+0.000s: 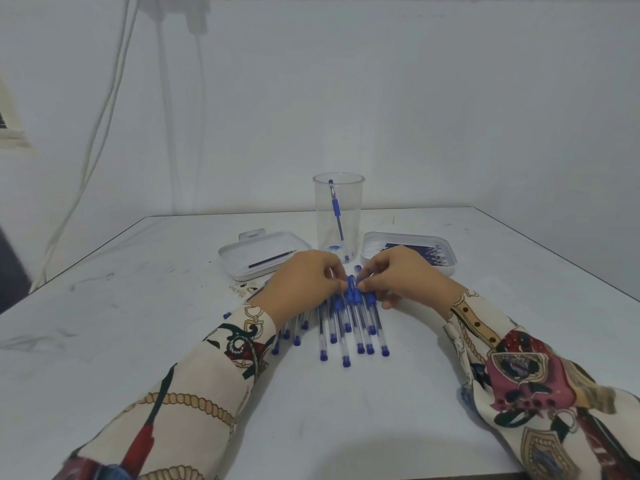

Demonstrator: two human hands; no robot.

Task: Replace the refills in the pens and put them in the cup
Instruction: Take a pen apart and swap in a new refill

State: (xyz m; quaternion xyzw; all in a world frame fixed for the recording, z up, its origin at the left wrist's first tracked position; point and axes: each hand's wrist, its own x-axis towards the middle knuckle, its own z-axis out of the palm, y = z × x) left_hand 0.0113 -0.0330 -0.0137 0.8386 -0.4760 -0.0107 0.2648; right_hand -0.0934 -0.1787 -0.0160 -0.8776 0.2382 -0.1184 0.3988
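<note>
One clear plastic cup (338,216) stands toward the far edge of the worktop (346,410), with one blue pen (336,211) in it. Two shallow white trays flank the cup: the left tray (242,252) holds a single refill (272,259); the right tray (446,252) holds a bundle of refills (420,252), packed too closely to count. In the middle of the worktop lies a row of blue-capped pens (346,327): about a dozen ends show, the rest being hidden under the two hands, the left hand (298,289) and the right hand (405,275). Two patterned sleeves reach in from the near edge
</note>
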